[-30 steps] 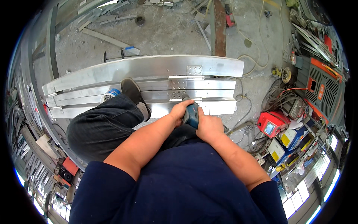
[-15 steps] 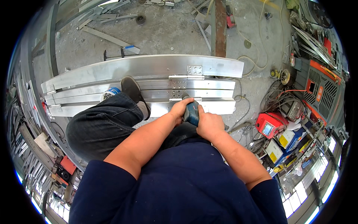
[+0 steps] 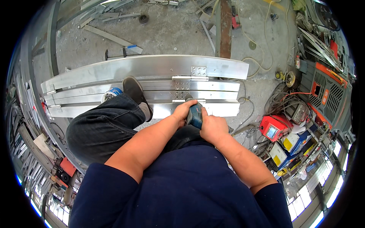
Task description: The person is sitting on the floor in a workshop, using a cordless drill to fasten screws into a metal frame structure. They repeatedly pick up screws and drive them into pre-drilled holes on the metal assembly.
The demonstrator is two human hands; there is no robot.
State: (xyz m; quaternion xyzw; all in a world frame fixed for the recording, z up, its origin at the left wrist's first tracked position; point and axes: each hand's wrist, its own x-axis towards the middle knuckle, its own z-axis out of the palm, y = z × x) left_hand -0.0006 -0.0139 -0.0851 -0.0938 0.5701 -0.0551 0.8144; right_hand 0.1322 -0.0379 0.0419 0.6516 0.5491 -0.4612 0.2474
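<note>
Both my hands hold a teal power drill (image 3: 195, 115) low over the near hinge. My left hand (image 3: 183, 112) is wrapped round its front left side. On its right side my right hand (image 3: 213, 126) is closed round it. The front of the drill reaches the perforated hinge plate (image 3: 182, 85) on the aluminium profiles; whether its tip touches is hidden. A second hinge plate (image 3: 198, 71) with round holes sits on the wide far aluminium profile (image 3: 152, 67). A hinge barrel (image 3: 190, 78) lies along that profile's near edge.
My shoe (image 3: 133, 90) rests on the profiles beside a tub of small parts (image 3: 111, 94). A rusty steel beam (image 3: 225, 34) lies beyond. To the right are coiled cables (image 3: 279, 99), a red machine with a screen (image 3: 272, 129) and a large orange-and-grey machine (image 3: 327, 93). Metal offcuts (image 3: 110, 36) litter the far floor.
</note>
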